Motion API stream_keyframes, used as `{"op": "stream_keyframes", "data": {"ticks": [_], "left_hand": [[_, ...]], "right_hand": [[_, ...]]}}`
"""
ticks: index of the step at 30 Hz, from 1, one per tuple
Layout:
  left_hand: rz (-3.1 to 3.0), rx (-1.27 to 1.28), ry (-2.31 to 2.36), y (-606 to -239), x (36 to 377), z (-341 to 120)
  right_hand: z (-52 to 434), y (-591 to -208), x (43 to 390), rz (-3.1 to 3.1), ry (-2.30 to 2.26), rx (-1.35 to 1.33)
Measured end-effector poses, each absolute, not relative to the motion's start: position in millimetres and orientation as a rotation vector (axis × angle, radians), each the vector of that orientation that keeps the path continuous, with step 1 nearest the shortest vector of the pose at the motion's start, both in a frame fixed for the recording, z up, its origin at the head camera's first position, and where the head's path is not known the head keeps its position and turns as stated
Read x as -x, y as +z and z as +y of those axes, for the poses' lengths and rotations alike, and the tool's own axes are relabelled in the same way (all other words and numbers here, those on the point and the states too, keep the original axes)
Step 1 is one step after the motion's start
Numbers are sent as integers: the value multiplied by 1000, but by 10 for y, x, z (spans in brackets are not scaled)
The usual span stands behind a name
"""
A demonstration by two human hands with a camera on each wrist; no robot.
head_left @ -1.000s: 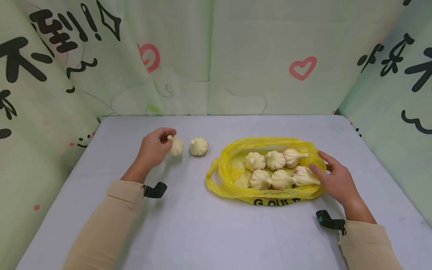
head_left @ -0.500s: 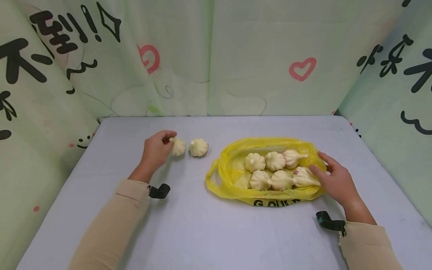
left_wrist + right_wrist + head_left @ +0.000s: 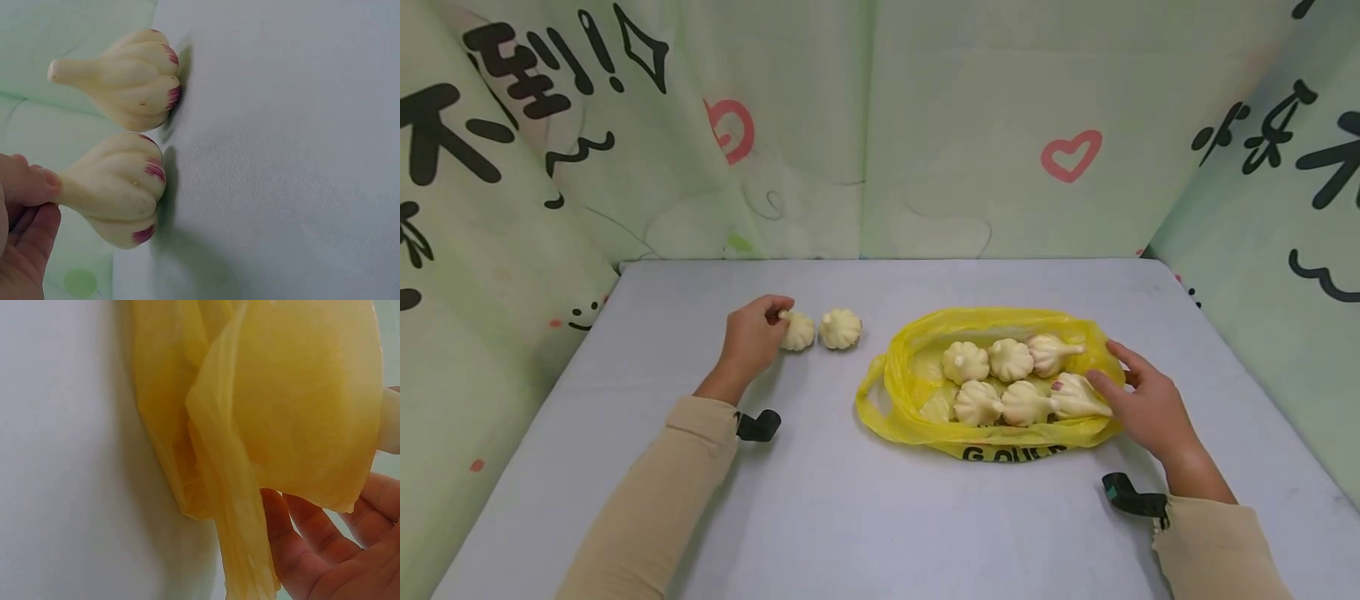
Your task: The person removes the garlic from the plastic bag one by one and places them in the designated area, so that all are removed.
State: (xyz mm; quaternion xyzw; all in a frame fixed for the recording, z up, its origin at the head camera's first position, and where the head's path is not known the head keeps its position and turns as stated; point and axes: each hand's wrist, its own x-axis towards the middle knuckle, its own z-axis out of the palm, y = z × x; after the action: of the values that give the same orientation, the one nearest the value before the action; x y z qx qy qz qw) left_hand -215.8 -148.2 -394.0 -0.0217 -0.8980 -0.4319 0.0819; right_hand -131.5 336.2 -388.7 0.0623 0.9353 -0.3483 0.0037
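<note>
Partly hidden "G.DUCK" [image 3: 1013, 453] on yellow bag [image 3: 917, 429], "!" [image 3: 598, 47] on curtain [image 3: 955, 100]

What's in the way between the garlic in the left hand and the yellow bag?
Another garlic, standing on the table close beside the held garlic, toward the bag. Nothing else visible stands between.

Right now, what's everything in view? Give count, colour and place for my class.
Table: one, whitish, in the foreground
Curtain: panel count unclear, pale green, behind and beside the table
Bag: one, yellow, right of the table's centre
Bagged garlic bulbs: six visible, cream, in the bag
Loose garlic bulb: one, cream, left of the bag
Held garlic bulb: one, cream, beside the loose one
Wrist cameras: two, black, one per wrist
Sleeves: two, beige, both arms
Left hand: one, bare, pinching the held bulb
Right hand: one, bare, at the bag's right rim
</note>
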Motion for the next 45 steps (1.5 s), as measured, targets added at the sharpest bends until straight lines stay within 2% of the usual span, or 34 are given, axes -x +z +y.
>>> {"op": "stream_keyframes", "data": {"ticks": [45], "left_hand": [[-2672, -41, -1360, -3997, 2108, -1405]], "right_hand": [[3364, -3889, 1324, 2930, -1091, -162]]}}
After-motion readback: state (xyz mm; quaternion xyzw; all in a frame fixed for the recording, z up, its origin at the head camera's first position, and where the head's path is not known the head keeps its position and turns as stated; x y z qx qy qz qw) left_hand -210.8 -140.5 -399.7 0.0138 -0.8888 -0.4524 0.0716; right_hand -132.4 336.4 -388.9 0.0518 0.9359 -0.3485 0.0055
